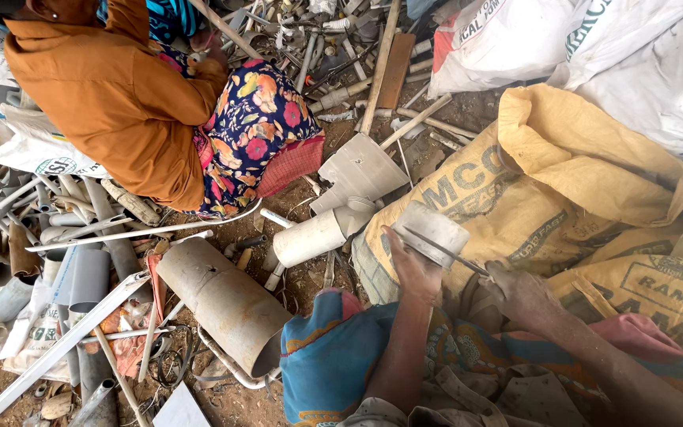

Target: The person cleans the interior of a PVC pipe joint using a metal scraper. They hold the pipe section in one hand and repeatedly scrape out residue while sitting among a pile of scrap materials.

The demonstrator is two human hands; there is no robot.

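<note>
While the left hand wraps around a short grey pipe piece, the right hand is closed on a thin metal blade laid across it. Just behind both hands lies a yellow sack.

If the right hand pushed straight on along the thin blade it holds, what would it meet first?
The right hand points its thin blade up-left at the short grey pipe piece held by the left hand; that piece comes first, seemingly already touching.

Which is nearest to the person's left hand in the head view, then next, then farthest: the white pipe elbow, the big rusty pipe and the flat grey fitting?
From the left hand:
1. White pipe elbow, just left of it.
2. Flat grey fitting, above.
3. Big rusty pipe, farther left, on the ground.
</note>
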